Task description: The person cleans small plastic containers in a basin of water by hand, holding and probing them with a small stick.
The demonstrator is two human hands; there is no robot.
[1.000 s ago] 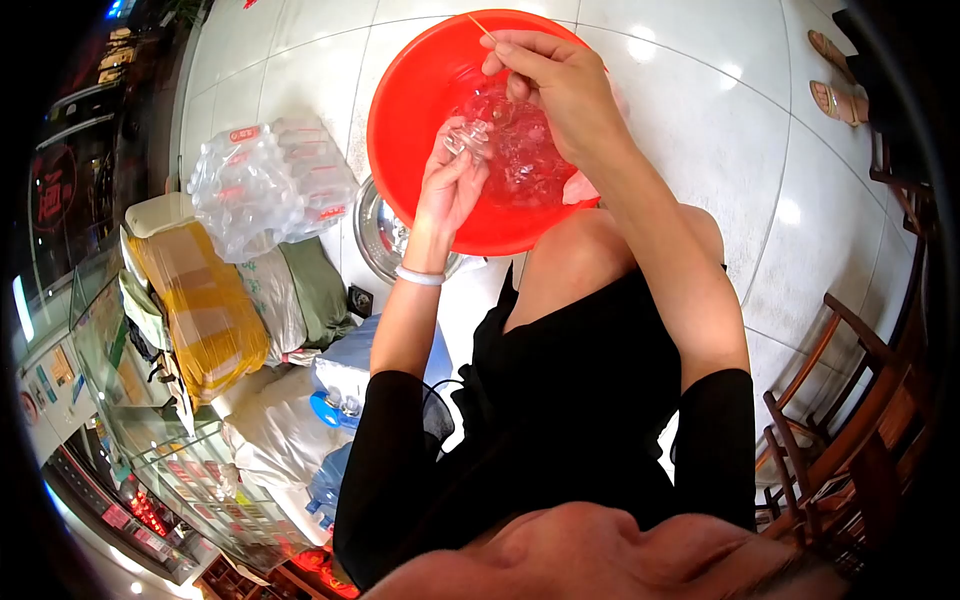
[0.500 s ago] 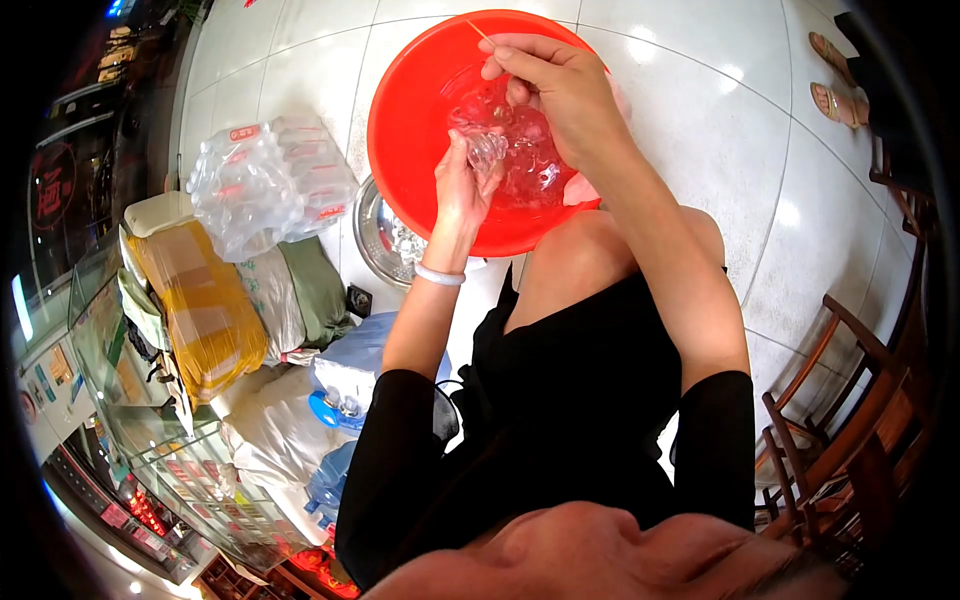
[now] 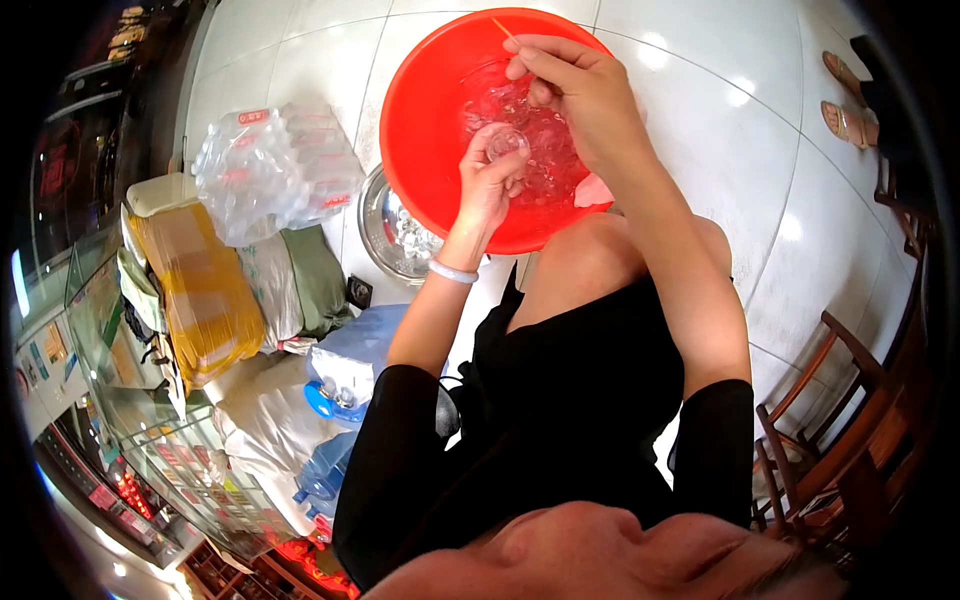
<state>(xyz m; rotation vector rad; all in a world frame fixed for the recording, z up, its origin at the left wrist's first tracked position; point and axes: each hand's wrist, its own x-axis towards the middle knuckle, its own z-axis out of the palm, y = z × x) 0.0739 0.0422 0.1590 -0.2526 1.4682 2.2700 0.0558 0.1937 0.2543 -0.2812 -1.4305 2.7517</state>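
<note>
My left hand [image 3: 487,188] is closed around a small clear cup [image 3: 507,142], whose round end faces up. Between the thumb and fingertips of my right hand [image 3: 590,95] is a thin wooden stick [image 3: 505,32], pointing up and to the left. Both hands are over a red basin [image 3: 415,130] with water and clear pieces in it, too blurred to count. Something pale pink [image 3: 592,191] lies at the basin's near right edge, partly hidden by my right arm.
A steel bowl [image 3: 372,225] of small clear pieces stands left of the basin. Wrapped plastic bottles [image 3: 275,175], a taped parcel [image 3: 200,290] and a water jug [image 3: 330,465] are further left. Wooden chairs [image 3: 820,400] and a person's sandalled feet [image 3: 845,120] are at the right.
My left hand has turned the cup from lying sideways to having its round end up. My right hand keeps the stick at nearly the same pose. The whole view has shifted slightly.
</note>
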